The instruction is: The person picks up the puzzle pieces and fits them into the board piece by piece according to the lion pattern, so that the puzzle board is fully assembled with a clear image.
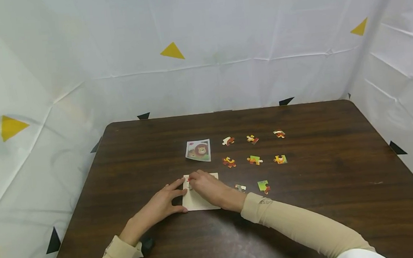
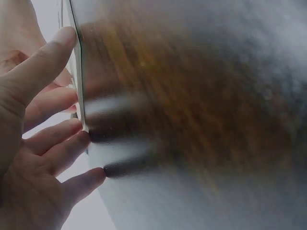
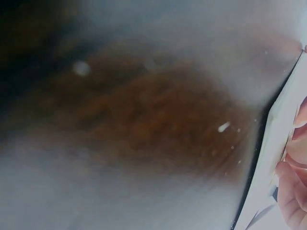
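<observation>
A square cream puzzle board (image 1: pixel 201 203) lies near the middle of the table. My left hand (image 1: pixel 160 204) steadies its left edge with spread, mostly straight fingers; in the left wrist view the fingertips (image 2: pixel 82 136) touch that edge. Over the board's upper part, my right hand (image 1: pixel 208 188) has its fingers bent down onto a small puzzle piece (image 1: pixel 189 179) with red on it, at the upper left corner. The hand covers much of the piece. In the right wrist view, curled fingers (image 3: pixel 290 191) appear just above the board (image 3: pixel 268 158).
A lion picture card (image 1: pixel 199 151) lies behind the board. To the right, several loose puzzle pieces are spread in rows, among them a green one (image 1: pixel 254 160), a grey-white one (image 1: pixel 240 188) and a green-red one (image 1: pixel 264 186). White sheeting (image 1: pixel 218 87) encloses the dark wooden table (image 1: pixel 322 160).
</observation>
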Motion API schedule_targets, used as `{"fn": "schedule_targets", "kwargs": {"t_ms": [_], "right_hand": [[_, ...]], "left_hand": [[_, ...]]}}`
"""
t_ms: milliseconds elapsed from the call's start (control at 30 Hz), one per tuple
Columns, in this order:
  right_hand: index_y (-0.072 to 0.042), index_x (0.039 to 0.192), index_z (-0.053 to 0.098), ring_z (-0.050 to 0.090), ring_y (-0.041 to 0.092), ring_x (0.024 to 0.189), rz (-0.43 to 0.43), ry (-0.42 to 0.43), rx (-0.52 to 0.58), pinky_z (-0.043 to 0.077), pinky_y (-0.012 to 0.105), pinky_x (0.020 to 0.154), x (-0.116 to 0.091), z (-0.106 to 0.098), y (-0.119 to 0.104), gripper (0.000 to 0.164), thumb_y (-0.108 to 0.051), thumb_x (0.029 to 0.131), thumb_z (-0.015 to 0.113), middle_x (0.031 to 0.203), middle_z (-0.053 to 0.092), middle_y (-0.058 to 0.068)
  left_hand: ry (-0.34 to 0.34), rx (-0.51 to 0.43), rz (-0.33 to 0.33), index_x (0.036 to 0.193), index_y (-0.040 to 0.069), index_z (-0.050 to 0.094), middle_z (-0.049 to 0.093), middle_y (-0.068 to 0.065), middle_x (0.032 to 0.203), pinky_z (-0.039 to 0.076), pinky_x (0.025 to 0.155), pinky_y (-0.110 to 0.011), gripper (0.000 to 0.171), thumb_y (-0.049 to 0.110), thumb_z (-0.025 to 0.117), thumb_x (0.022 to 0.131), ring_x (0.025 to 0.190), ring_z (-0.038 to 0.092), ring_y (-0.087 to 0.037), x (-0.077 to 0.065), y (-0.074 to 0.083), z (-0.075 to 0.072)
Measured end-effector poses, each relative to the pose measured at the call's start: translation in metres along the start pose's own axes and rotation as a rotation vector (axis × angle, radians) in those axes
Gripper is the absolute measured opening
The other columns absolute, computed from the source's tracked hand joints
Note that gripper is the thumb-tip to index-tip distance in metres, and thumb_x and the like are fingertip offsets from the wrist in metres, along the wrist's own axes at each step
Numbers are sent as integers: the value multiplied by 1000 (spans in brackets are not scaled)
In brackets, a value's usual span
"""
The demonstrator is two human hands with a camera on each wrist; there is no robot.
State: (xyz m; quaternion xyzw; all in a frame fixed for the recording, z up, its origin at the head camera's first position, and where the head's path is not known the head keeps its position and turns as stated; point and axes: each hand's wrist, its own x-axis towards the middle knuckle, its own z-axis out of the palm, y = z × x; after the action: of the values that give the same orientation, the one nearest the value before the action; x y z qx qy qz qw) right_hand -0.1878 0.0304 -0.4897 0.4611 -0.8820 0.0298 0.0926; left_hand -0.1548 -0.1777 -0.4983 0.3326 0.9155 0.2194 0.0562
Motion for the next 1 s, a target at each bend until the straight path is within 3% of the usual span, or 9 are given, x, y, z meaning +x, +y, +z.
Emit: {"fn": "schedule_targets", "kwargs": {"t_ms": [433, 700, 900, 1000], "right_hand": [[-6, 102, 72, 59, 19, 95, 36, 6, 14, 51, 27, 83, 4, 2, -2, 17, -1, 87, 67, 107, 63, 7], [-4, 96, 72, 62, 20, 92, 52, 32, 110, 53, 26, 79, 5, -3, 2, 9, -3, 90, 66, 104, 64, 9], [-4, 98, 72, 62, 21, 94, 66, 35, 224, 53, 28, 80, 3, -2, 6, 10, -4, 91, 63, 105, 64, 9], [-4, 99, 72, 61, 21, 95, 63, 43, 253, 53, 31, 81, 2, -2, 7, 11, -3, 91, 64, 106, 64, 9]], "left_hand": [[-6, 52, 11, 121, -1, 65, 41, -21, 146, 38, 101, -58, 60, 37, 77, 77, 128, 47, -36, 0, 1, -2], [-31, 15, 8, 123, 0, 64, 41, -21, 146, 38, 101, -56, 58, 32, 79, 77, 123, 51, -39, 2, -2, -4], [5, 9, 29, 118, 1, 67, 46, -21, 142, 39, 99, -56, 54, 31, 80, 75, 122, 51, -41, 1, -3, -4], [37, 12, 49, 115, 0, 68, 49, -21, 139, 45, 97, -49, 52, 29, 81, 74, 119, 55, -38, 1, -3, -1]]}}
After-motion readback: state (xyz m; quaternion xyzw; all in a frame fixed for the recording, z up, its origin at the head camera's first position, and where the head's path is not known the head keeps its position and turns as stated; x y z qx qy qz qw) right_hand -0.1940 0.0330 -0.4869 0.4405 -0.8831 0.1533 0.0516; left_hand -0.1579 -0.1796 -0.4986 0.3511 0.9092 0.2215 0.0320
